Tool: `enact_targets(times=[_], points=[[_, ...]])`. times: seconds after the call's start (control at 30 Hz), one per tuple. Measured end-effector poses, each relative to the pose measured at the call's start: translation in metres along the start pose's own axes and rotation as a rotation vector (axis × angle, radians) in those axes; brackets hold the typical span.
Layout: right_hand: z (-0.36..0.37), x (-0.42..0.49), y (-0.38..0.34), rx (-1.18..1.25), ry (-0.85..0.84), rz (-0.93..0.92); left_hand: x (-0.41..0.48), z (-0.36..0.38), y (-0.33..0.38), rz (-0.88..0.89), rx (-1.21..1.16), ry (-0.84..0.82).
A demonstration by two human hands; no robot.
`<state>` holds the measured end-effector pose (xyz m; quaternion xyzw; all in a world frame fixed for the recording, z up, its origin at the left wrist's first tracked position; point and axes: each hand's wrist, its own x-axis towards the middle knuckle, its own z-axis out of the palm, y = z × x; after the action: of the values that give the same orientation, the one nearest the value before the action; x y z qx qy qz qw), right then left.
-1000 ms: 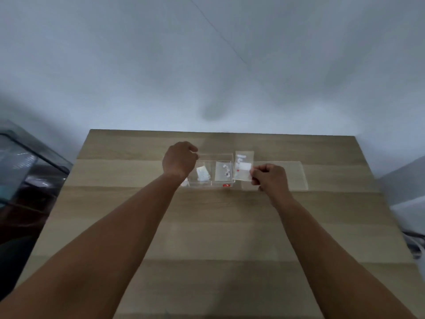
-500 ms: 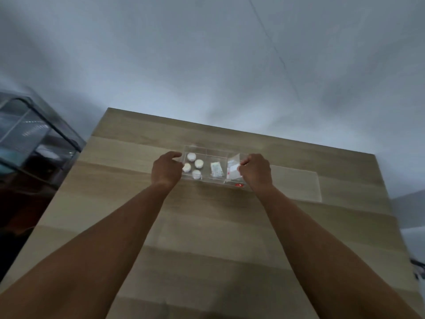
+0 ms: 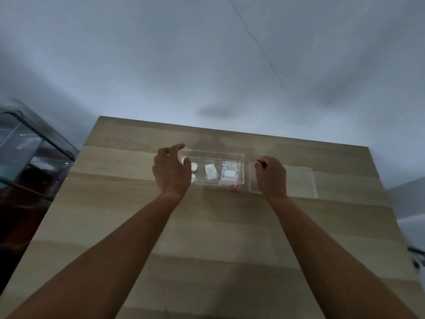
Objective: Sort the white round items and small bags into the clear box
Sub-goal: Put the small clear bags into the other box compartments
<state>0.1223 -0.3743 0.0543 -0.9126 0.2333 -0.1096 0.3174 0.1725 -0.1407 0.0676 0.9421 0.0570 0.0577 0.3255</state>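
Observation:
A clear box with three compartments lies across the middle of the wooden table. White round items sit in its left compartment, partly hidden by my left hand, which hovers there with fingers apart and nothing in it. One small bag lies in the middle compartment. Another small bag lies in the right one. My right hand is just right of the box, its fingers curled onto the far left corner of a flat clear lid.
A red label marks the box's near right corner. A dark glass-sided cabinet stands beyond the table's left edge. A grey wall rises behind the table's far edge. Something pale shows off the right edge.
My right hand left the box's right compartment and moved right onto the lid. A bag now lies in that compartment. My left hand opened and shifted over the round items.

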Motion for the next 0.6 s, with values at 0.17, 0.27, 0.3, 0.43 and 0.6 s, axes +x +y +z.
enact_targets(times=[0.17,0.27,0.3,0.43,0.6], points=[[-0.043,0.0,0.064,0.018,0.127,0.212,-0.058,0.032,0.059,0.342,-0.28,-0.224],[-0.06,-0.006,0.1,-0.067,0.087,0.318,-0.083,0.065,0.082,0.42,-0.226,-0.423],[-0.064,-0.007,0.109,-0.088,0.081,0.355,-0.088,0.075,0.088,0.413,-0.199,-0.486],[-0.071,-0.009,0.132,-0.138,0.001,0.409,-0.094,0.11,0.105,0.295,-0.019,-0.697],[-0.069,-0.009,0.143,-0.049,-0.123,0.407,-0.095,0.136,0.115,0.126,0.073,-0.76]])
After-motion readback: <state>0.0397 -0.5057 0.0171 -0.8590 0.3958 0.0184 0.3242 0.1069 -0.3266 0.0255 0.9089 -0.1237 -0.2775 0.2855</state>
